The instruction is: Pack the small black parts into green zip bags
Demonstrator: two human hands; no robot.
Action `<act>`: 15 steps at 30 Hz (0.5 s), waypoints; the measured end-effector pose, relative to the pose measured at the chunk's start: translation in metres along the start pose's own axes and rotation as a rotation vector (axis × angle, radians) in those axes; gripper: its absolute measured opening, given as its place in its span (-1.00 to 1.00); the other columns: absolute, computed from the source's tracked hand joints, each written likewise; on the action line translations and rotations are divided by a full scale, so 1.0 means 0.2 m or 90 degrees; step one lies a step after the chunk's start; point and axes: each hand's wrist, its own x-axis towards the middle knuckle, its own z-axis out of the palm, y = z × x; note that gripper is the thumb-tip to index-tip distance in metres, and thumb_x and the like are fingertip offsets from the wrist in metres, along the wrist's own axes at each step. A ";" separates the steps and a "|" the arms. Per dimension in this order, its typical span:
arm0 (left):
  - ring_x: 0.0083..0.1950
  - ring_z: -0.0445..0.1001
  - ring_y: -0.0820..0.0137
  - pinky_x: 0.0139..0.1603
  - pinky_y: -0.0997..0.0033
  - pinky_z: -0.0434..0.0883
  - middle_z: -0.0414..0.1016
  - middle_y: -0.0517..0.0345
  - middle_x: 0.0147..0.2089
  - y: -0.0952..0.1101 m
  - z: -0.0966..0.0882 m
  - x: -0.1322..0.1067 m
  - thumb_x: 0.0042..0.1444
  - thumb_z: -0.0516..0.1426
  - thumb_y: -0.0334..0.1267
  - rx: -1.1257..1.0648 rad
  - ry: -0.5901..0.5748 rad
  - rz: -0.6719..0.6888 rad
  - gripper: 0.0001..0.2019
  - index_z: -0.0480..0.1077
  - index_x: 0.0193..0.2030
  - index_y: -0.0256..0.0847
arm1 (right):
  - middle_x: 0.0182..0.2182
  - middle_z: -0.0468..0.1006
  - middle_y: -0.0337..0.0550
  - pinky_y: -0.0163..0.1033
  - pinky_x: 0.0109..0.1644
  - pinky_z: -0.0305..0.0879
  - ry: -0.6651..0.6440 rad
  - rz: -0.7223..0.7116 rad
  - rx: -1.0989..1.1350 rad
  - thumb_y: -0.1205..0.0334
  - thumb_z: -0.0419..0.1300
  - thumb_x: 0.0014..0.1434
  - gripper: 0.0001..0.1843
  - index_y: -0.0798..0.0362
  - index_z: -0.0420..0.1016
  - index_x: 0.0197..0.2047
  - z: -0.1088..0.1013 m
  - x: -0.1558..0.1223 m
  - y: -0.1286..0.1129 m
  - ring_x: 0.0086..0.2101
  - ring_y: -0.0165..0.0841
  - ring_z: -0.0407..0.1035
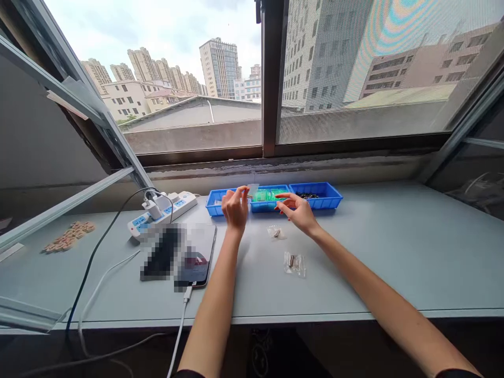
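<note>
My left hand is raised in front of the blue bins, its fingers pinched on a small clear plastic bag. A thin dark piece shows at the fingertips; whether it lies inside the bag I cannot tell. My right hand hovers before the middle bin, thumb and index finger slightly apart, with nothing visible between them. Behind it, green packets fill the middle blue bin. On the table below lie two small clear bags, a nearer bag with brown metal-looking pieces and a farther bag.
The left blue bin is partly covered by my hand. The right blue bin holds small dark pieces. To the left are a power strip, a blurred-out phone-like device with a white cable, and a pile of small tan pieces.
</note>
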 end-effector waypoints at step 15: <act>-0.03 0.28 0.09 -0.07 0.13 0.15 0.42 -0.02 -0.18 -0.18 -0.10 0.06 0.13 0.10 -0.26 0.160 -0.029 -0.360 -0.87 0.48 -0.30 -0.13 | -0.24 0.51 -0.26 -0.33 -0.38 0.12 -0.294 -0.008 -0.480 0.09 0.16 0.06 -0.82 -0.08 0.51 -0.28 -0.01 -0.07 0.00 -0.29 -0.38 0.39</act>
